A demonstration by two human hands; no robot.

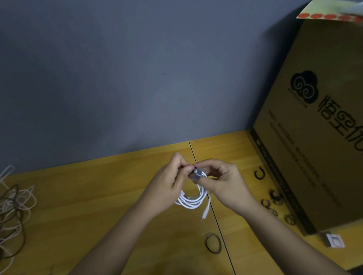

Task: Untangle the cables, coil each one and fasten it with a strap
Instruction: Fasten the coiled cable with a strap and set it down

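A coiled white cable (pixel 192 200) hangs between my two hands above the yellow table (pixel 105 190), with its plug end (pixel 206 212) dangling down. A grey strap (pixel 196 173) sits around the top of the coil. My left hand (pixel 169 183) pinches the dark end of the strap. My right hand (pixel 221 178) grips the coil at the strap with curled fingers. A tangle of white and brown cables (pixel 2 214) lies at the table's left edge.
A large cardboard box (pixel 323 133) stands at the right. Several dark rolled straps (pixel 275 199) lie along its base, and a dark loop (pixel 213 244) lies near the table seam. A grey wall (pixel 123 65) rises behind the table.
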